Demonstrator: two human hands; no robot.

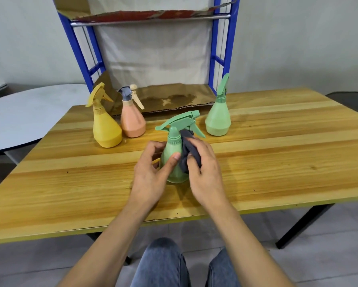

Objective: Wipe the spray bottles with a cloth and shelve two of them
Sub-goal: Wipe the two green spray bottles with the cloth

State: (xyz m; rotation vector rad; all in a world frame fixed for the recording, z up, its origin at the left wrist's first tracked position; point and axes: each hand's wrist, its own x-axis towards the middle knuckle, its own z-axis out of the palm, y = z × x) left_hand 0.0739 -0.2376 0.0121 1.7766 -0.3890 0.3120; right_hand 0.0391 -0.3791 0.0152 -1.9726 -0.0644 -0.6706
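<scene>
— What's around you?
— I'm at a wooden table (277, 141) on black legs (302, 224). A blue metal shelf rack (215, 38) stands at its far edge, before a pale grey wall (298, 38).
— And left?
— A round grey table (29, 112). Grey floor (329, 255) beneath me.

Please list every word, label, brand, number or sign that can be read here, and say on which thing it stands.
No text can be read.
Held green bottle, far green bottle, yellow bottle, pink bottle: plain sides, no label shows.
Cloth: no print shows.
Top cardboard: red print, too blurred to read.
</scene>
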